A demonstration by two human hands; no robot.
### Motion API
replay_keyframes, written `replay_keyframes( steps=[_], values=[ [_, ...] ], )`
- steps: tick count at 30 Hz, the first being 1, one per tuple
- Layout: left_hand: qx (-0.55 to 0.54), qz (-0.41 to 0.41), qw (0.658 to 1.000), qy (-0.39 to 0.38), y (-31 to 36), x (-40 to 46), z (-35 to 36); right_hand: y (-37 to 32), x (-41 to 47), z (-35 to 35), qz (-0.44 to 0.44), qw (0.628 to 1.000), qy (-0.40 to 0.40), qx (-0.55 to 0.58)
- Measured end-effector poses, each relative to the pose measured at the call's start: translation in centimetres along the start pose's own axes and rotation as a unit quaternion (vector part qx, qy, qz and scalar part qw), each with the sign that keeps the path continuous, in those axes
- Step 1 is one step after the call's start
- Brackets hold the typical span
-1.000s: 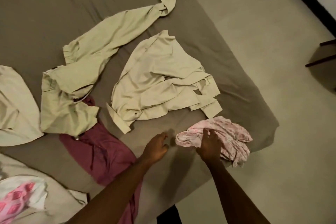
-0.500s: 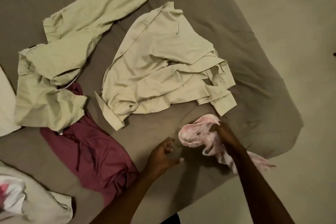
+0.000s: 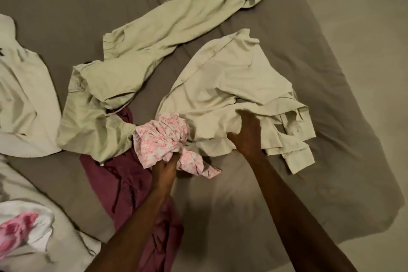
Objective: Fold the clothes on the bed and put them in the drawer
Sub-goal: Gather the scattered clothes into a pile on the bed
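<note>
On the bed (image 3: 331,117), pink garment (image 3: 163,139) in left grip (image 3: 165,168).

Both bare forearms reach forward from the bottom edge. The left hand (image 3: 166,166) has its fingers curled tight, its grip closed round the bunched pink patterned garment (image 3: 167,139). The right hand (image 3: 247,134) is further ahead, fingers curled into the pale shirt (image 3: 229,86), grasping its fabric.
</note>
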State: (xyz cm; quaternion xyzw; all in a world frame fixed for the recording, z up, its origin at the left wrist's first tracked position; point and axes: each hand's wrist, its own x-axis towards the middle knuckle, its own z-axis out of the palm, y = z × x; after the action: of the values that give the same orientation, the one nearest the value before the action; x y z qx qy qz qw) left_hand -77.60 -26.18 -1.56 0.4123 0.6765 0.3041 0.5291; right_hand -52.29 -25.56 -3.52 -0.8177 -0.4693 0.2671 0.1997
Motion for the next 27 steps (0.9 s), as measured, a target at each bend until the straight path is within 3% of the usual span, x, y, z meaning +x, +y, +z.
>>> replay_keyframes(
  steps=[2, 4, 8, 10, 13, 15, 17, 18, 20, 22, 27],
  values=[
    [0.02, -0.008, 1.0, -0.001, -0.9, 0.9, -0.8, -0.4, 3.1, 1.4, -0.074, 0.976, -0.013, -0.206],
    [0.052, -0.002, 0.999, -0.005, -2.4, 1.3, -1.6, -1.1, 6.0, 2.5, -0.123, 0.944, -0.05, -0.302],
    [0.115, 0.035, 0.993, -0.021, -3.6, 0.0, -3.9, -0.3, 9.9, 4.1, -0.137, 0.914, -0.154, -0.35],
    [0.098, 0.014, 0.995, -0.016, -4.2, -0.6, -4.8, -0.3, 10.1, 4.8, -0.132, 0.898, -0.143, -0.395],
    [0.07, -0.038, 0.997, -0.01, -4.9, -1.2, -6.6, -1.6, 8.4, 6.0, -0.112, 0.909, -0.108, -0.386],
    [0.107, -0.128, 0.985, -0.045, -4.9, -1.5, -7.2, -1.5, 7.2, 6.0, -0.04, 0.938, -0.152, -0.309],
    [0.097, -0.138, 0.985, -0.043, -4.4, -1.9, -8.1, -3.2, 5.0, 4.6, 0.069, 0.955, -0.266, -0.109],
    [0.082, -0.105, 0.991, -0.027, -4.2, -2.2, -8.7, -4.7, 3.2, 3.3, 0.125, 0.944, -0.305, 0.023],
    [0.064, -0.082, 0.994, -0.024, -3.5, -2.9, -9.8, -6.3, -0.1, 1.5, 0.224, 0.901, -0.307, 0.21],
    [0.077, -0.074, 0.994, -0.038, -3.1, -3.9, -12.1, -9.4, -4.4, -0.5, 0.288, 0.868, -0.29, 0.282],
    [0.109, -0.04, 0.992, -0.051, -2.4, -6.7, -20.8, -18.4, -13.1, -2.0, 0.298, 0.784, -0.28, 0.467]
  ],
)
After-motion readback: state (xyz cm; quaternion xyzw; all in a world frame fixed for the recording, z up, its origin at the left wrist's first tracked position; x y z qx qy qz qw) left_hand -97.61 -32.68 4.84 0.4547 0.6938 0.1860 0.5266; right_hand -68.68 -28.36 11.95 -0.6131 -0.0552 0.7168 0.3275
